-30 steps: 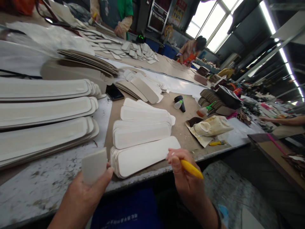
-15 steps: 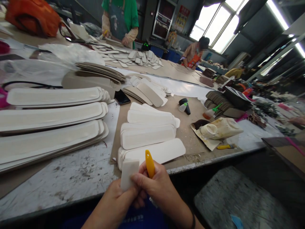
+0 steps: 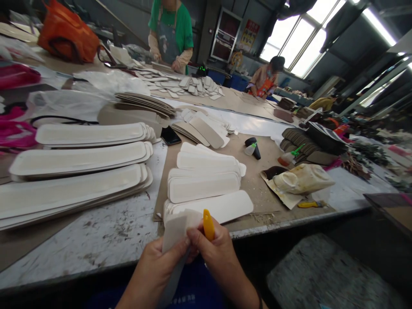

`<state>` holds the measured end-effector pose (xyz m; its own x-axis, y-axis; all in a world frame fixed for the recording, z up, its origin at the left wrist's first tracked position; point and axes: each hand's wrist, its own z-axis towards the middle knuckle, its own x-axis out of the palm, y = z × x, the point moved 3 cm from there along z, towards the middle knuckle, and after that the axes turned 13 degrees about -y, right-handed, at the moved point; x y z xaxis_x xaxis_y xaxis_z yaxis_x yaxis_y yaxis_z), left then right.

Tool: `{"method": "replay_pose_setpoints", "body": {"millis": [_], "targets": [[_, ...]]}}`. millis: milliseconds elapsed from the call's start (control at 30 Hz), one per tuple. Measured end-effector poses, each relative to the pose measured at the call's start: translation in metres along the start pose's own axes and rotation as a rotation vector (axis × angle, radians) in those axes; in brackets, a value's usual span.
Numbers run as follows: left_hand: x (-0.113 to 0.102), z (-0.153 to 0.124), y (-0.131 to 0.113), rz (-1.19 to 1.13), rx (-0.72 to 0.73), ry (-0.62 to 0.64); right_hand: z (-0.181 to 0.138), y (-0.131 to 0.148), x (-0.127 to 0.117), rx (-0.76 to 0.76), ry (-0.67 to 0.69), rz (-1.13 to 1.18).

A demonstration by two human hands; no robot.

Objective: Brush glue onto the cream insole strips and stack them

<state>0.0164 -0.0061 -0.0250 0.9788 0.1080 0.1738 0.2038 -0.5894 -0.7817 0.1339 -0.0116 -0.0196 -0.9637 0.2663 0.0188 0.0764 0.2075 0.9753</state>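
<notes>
My left hand (image 3: 161,262) is closed on a long pale strip (image 3: 174,229), its thumb pressed on the front face. The strip hangs down below that hand, and a flap or second layer shows at its top. Wrapped in my right hand (image 3: 214,249) is a tool with a yellow handle (image 3: 208,225), pointing up; its working end is hidden. My right thumb and fingertips also pinch the strip's upper right edge. Just beyond both hands lie fanned white panels (image 3: 210,207) with rounded ends on brown board.
Stacks of long panels (image 3: 80,161) lie at left, beside a dark phone (image 3: 170,135). A glue-stained container (image 3: 304,178), a yellow-handled brush (image 3: 311,204) and a bottle with a green tip (image 3: 289,156) stand or lie at right. Two people work across the table.
The strip has come up between my hands, so more of its length shows and its top is split or folded. My right fingers have moved up its edge. The view has turned slightly left.
</notes>
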Motion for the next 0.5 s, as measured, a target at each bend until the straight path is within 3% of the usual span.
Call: {"method": "replay_pose_setpoints", "body": {"millis": [200, 333, 500], "targets": [[0.004, -0.001, 0.009, 0.025, 0.025, -0.060, 0.001, -0.005, -0.016, -0.044, -0.198, -0.055], [0.006, -0.004, 0.021, 0.106, 0.089, 0.054, 0.003, -0.008, -0.032, 0.049, -0.328, 0.073], [-0.003, -0.008, 0.035, 0.189, 0.087, 0.175, 0.008, 0.010, -0.062, 0.083, -0.353, 0.161]]}}
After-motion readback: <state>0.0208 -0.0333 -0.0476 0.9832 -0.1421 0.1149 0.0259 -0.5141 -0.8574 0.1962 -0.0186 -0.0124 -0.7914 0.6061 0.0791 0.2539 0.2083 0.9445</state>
